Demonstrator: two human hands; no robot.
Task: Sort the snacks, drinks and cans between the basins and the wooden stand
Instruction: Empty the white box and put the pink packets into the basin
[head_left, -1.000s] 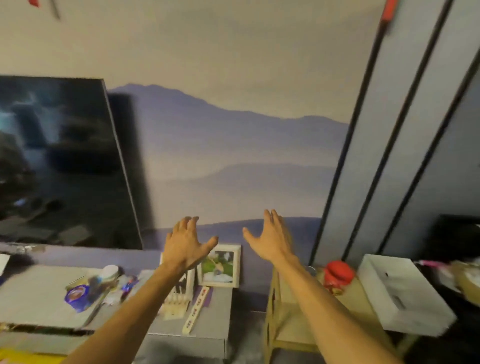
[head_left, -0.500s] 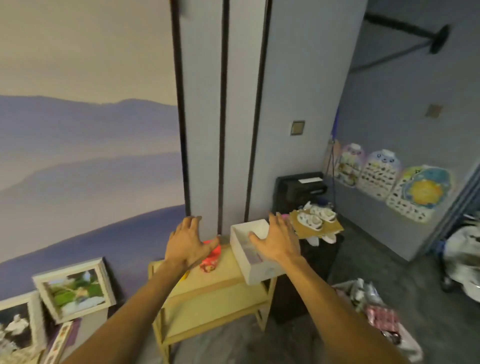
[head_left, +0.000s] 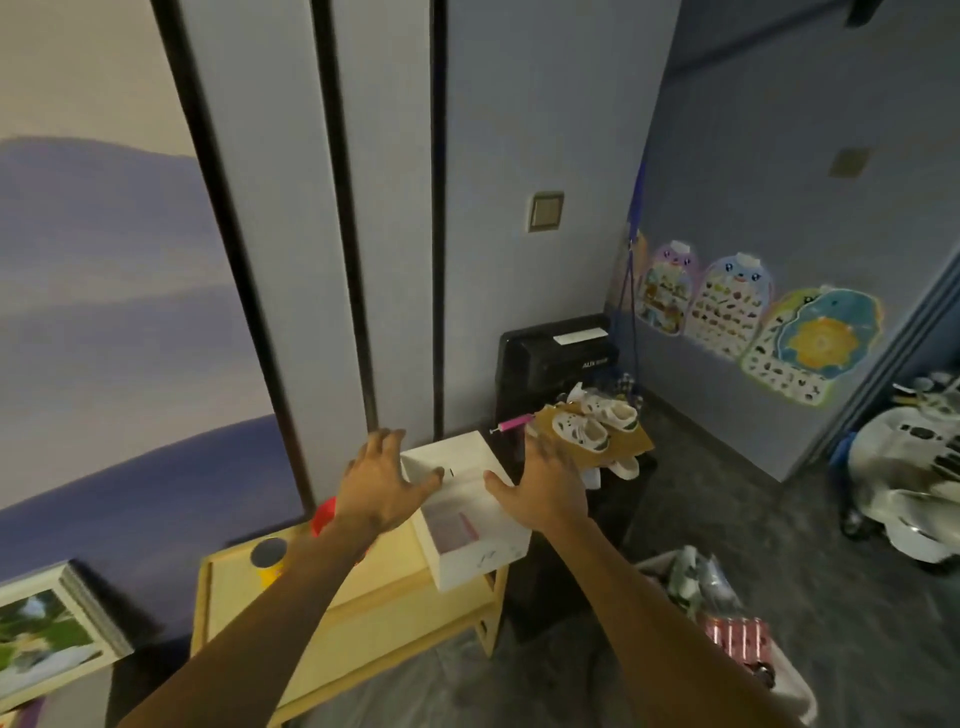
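I see one white basin (head_left: 470, 512) at frame center on the right end of the wooden stand (head_left: 332, 618), w/ a pink packet (head_left: 451, 526) inside. Left hand (head_left: 382, 480) and right hand (head_left: 548, 486) hover over it, fingers spread, gripping nothing. One yellow can (head_left: 270, 561) stands lower left on the stand; a red item (head_left: 323, 515) is half hidden behind the left wrist. Lower right: a second basin (head_left: 779, 691) w/ bags and red cans. Two white shoes (head_left: 597, 423) on cardboard, center right.

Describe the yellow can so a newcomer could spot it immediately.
Find the pale wooden stand against the wall, below the outstretched arms. The yellow can stands upright on its top, left of the white box; it is the only small round thing there.
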